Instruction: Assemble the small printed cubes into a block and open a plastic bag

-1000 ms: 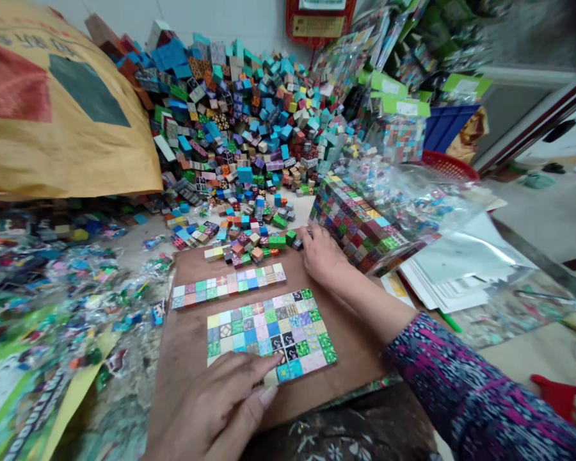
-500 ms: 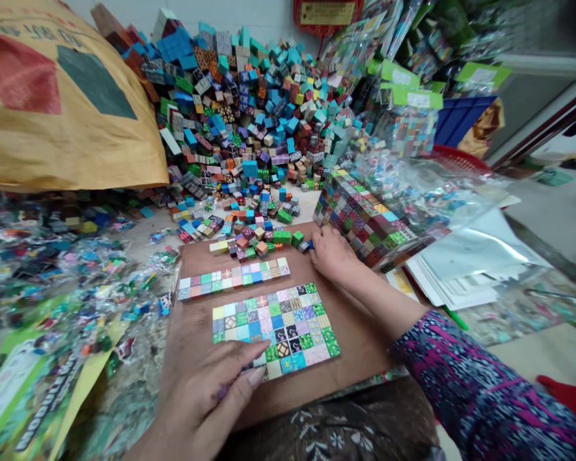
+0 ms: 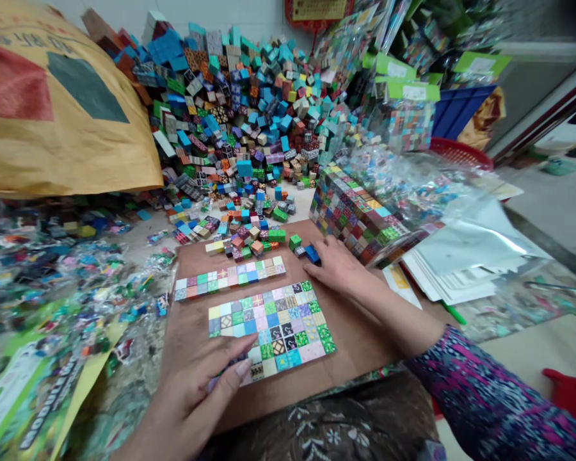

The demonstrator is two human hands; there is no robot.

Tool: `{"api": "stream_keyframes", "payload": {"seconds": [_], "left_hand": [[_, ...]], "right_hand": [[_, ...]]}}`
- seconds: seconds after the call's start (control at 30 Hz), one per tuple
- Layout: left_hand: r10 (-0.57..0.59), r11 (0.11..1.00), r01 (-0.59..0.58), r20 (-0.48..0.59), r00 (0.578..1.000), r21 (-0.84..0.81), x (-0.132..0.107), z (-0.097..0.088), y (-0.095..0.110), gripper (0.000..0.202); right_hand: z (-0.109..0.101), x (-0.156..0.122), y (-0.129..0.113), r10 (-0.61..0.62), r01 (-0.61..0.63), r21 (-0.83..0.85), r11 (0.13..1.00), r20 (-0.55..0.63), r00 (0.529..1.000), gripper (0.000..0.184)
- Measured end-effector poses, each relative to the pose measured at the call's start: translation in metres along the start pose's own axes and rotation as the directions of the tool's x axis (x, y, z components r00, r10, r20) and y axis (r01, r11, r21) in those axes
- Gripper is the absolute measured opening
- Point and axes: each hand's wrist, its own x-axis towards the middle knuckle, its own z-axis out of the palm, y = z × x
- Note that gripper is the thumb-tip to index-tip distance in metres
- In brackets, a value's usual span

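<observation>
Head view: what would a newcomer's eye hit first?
The big heap of small, multicoloured, patterned blocks, back centre. Next, the bulging yellow sack with red and dark-green shapes, upper left. Then the flat rectangular grid of patterned square blocks on the brown board, the bare left hand at its near-left corner.

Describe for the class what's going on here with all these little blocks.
A person is working with bare hands at a brown board. The left hand is at the near left corner of a flat rectangle of patterned blocks. The right hand is at a blue block; whether it grips it is unclear. A narrow strip of blocks lies beyond the rectangle, and a big heap of loose blocks rises behind the board.
</observation>
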Motion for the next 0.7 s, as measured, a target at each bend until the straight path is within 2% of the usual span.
{"api": "stream_keyframes", "payload": {"seconds": [0.17,0.27,0.4,0.5,0.6,0.7], "left_hand": [[-0.09,0.996,0.09,0.041,0.995,0.012,0.001,-0.003,-0.002,0.032],[-0.037,0.999,0.035,0.047,0.998,0.034,0.007,-0.004,-0.001,0.032],[0.088,0.985,-0.096,0.062,0.994,0.145,0.025,-0.006,0.002,0.032],[0.181,0.944,-0.206,0.116,0.977,0.257,0.053,-0.006,0.005,0.035],[0.174,0.885,-0.249,0.219,0.96,0.392,0.094,0.001,0.008,0.039],[0.126,0.814,-0.275,0.308,0.943,0.512,0.137,0.019,0.013,0.035]], "right_hand": [[0.003,-0.014,0.013,-0.056,0.057,0.087,0.995,-0.015,0.998,0.031],[0.001,-0.013,0.016,-0.057,0.054,0.146,0.988,0.016,0.998,0.034],[-0.001,-0.007,0.015,-0.083,0.077,0.144,0.987,0.037,0.996,0.039],[0.0,-0.004,0.014,-0.093,0.089,0.16,0.983,0.014,0.996,0.036],[0.001,-0.004,0.016,-0.107,0.104,0.221,0.97,0.0,0.994,0.04],[0.004,-0.005,0.018,-0.112,0.11,0.236,0.966,-0.003,0.994,0.04]]}}
